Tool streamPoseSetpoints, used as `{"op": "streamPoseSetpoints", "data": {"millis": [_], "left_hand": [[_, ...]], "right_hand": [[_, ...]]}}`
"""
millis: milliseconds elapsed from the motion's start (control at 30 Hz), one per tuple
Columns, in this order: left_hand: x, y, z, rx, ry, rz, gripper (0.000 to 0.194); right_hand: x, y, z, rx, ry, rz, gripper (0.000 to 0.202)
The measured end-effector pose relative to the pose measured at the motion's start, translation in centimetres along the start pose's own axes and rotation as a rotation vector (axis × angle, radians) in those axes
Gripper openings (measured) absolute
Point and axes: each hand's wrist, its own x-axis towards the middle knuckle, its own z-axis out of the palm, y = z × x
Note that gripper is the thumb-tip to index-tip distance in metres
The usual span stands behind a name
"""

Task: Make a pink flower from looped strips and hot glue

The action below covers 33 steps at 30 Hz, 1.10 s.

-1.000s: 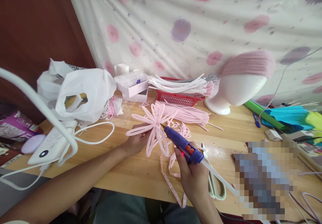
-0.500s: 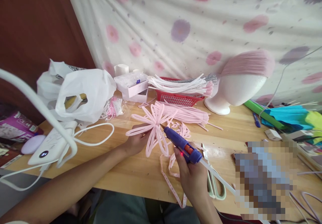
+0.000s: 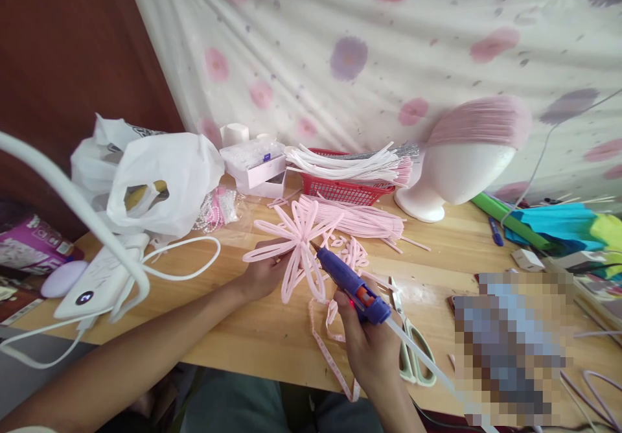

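A pink pipe-cleaner flower (image 3: pixel 298 242) with several looped petals is held up by my left hand (image 3: pixel 265 276), whose fingers are closed behind it and mostly hidden by the petals. My right hand (image 3: pixel 372 342) is wrapped round a blue hot glue gun (image 3: pixel 350 284) with a red light lit. The gun's nozzle points at the flower's centre, very close to it; I cannot tell whether it touches. A white glue stick (image 3: pixel 422 354) sticks out of the gun's back. Behind the flower lie a bundle of pink pipe cleaners (image 3: pixel 369 219) and small pink loops (image 3: pixel 357 251).
Scissors (image 3: pixel 413 355) and a tape measure (image 3: pixel 326 352) lie beside my right hand. At the back stand a red basket (image 3: pixel 335 190) of pipe cleaners and a white foam head (image 3: pixel 466 167). White plastic bags (image 3: pixel 165 180) and a power strip (image 3: pixel 100 277) with cables occupy the left.
The glue gun's rear has dipped slightly with my right hand, its nozzle staying by the flower's centre. My left hand and the flower are almost unmoved.
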Motion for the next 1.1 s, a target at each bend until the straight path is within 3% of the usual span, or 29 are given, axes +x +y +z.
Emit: {"op": "streamPoseSetpoints", "data": {"millis": [367, 567, 800, 900, 1100], "left_hand": [[0.0, 0.1, 0.0, 0.013, 0.004, 0.003, 0.023], [-0.1, 0.0, -0.1, 0.054, 0.028, 0.001, 0.025], [-0.1, -0.2, -0.1, 0.081, 0.054, -0.007, 0.027], [0.1, -0.3, -0.1, 0.059, 0.08, 0.003, 0.026], [0.2, -1.4, -0.6, 0.047, 0.089, 0.089, 0.029]], "right_hand": [[0.7, -0.3, 0.0, -0.053, 0.039, -0.038, 0.021], [0.1, -0.2, -0.1, 0.021, 0.042, 0.036, 0.014], [-1.4, 1.7, -1.1, 0.141, 0.113, 0.073, 0.016], [-1.7, 2.2, -2.2, 0.209, 0.252, 0.149, 0.022], [-0.5, 1.9, -5.5, 0.139, 0.719, 0.371, 0.035]]}}
